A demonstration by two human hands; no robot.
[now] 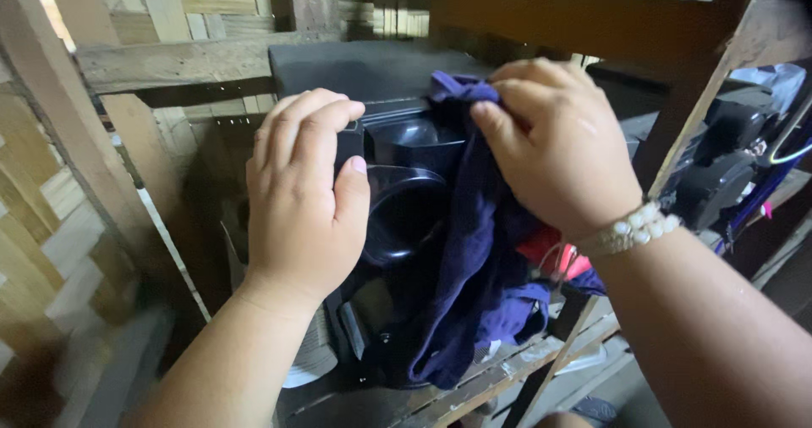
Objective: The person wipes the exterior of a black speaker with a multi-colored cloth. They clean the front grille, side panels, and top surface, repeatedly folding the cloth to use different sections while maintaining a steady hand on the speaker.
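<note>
Right hand [558, 145] pinches dark blue cloth [474, 293] on black appliance [406, 200]; left hand [304, 200] grips its edge

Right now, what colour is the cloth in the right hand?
Dark navy blue cloth, plain, gripped by the right hand; head view.

woven bamboo wall [194, 5], rough wooden shelf frame [584, 22], dim daylight
</note>
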